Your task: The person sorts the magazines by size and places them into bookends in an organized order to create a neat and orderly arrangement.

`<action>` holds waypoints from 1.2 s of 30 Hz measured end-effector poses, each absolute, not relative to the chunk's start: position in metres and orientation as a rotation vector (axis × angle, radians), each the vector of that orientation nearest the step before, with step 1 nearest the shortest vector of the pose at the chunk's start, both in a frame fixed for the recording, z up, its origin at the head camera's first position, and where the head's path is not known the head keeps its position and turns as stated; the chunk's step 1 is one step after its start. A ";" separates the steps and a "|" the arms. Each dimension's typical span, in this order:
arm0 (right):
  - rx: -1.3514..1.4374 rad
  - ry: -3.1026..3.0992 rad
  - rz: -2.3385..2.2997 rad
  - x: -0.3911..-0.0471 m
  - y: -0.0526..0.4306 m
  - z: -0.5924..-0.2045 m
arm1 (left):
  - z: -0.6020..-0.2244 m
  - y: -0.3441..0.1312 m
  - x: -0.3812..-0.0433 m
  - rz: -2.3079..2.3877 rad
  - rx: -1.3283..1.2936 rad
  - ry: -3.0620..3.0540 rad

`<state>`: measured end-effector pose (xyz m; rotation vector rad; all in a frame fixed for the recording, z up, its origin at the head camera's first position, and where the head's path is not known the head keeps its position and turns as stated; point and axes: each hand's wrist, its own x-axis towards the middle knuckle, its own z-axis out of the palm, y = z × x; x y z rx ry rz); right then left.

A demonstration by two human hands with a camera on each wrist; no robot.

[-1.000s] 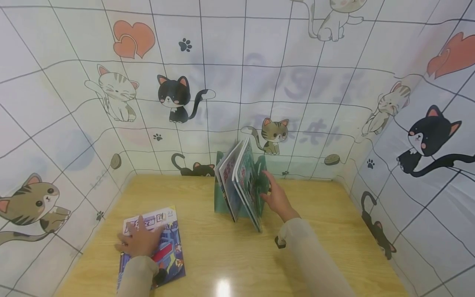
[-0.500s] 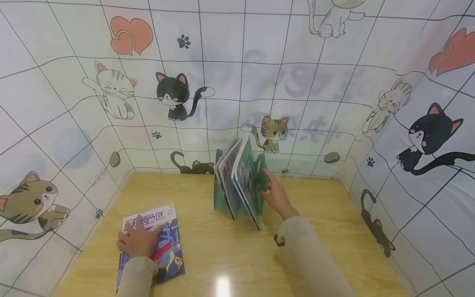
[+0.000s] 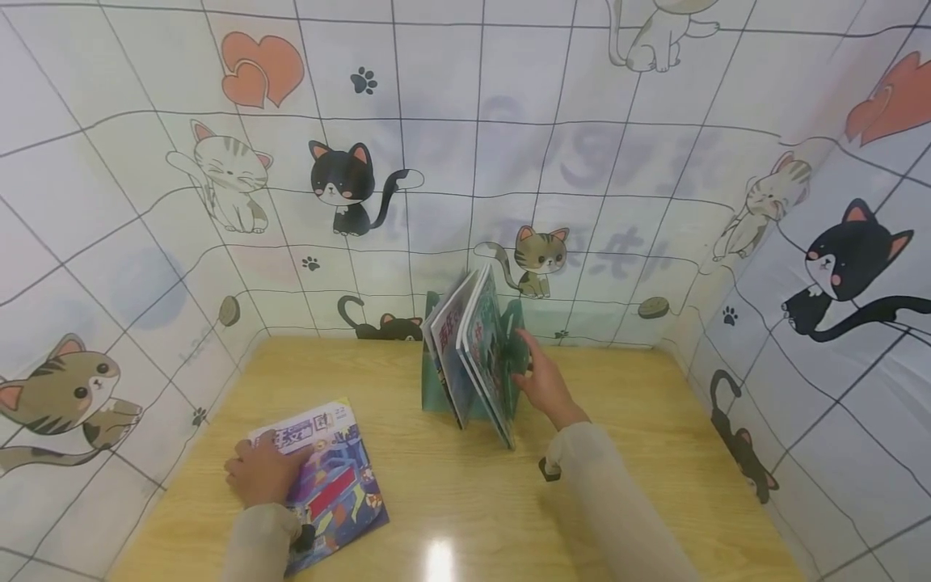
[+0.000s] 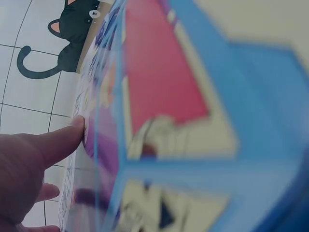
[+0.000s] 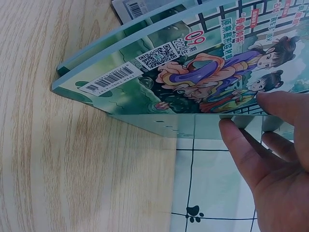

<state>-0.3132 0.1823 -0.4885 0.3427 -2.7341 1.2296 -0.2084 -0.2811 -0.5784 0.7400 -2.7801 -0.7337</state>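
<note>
At the left of the table lies a purple-and-blue magazine (image 3: 343, 483), turned slightly askew. My left hand (image 3: 265, 470) grips its left edge, thumb (image 4: 65, 137) on the cover and fingers at the edge. A green bookend (image 3: 434, 396) stands at the back middle, with several magazines (image 3: 480, 356) upright and leaning between its sides. With my right hand (image 3: 547, 390) I hold the bookend's right side panel. In the right wrist view the thumb is on the inner side, beside a green illustrated cover (image 5: 193, 82), and the fingers are on the outer side.
The wooden table (image 3: 436, 493) meets cat-patterned fabric walls (image 3: 436, 194) at the back and both sides. The bookend is near the back wall.
The magazine under my left hand has turned and shifted right, and that hand has moved to its left edge, fingers more curled. My right hand stays at the bookend.
</note>
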 end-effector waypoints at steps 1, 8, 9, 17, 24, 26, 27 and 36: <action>0.343 -2.735 1.230 -0.313 0.182 -0.488 | -0.578 -0.281 -0.208 -0.765 0.731 -2.768; 0.341 -2.738 1.238 -0.313 0.182 -0.488 | -0.576 -0.276 -0.206 -1.033 0.664 -2.724; 0.338 -2.740 1.235 -0.314 0.182 -0.488 | -0.576 -0.275 -0.205 -1.066 0.657 -2.731; 0.362 -2.730 1.234 -0.313 0.183 -0.489 | -0.573 -0.279 -0.207 -1.216 0.545 -2.788; 0.354 -2.733 1.217 -0.313 0.182 -0.488 | -0.572 -0.284 -0.207 -1.403 0.452 -2.798; 0.357 -2.731 1.215 -0.313 0.182 -0.488 | -0.571 -0.286 -0.208 -1.441 0.419 -2.824; 0.357 -2.729 1.218 -0.313 0.182 -0.488 | -0.570 -0.286 -0.208 -1.458 0.405 -2.838; 0.349 -2.735 1.219 -0.313 0.183 -0.489 | -0.567 -0.291 -0.209 -1.545 0.227 -2.917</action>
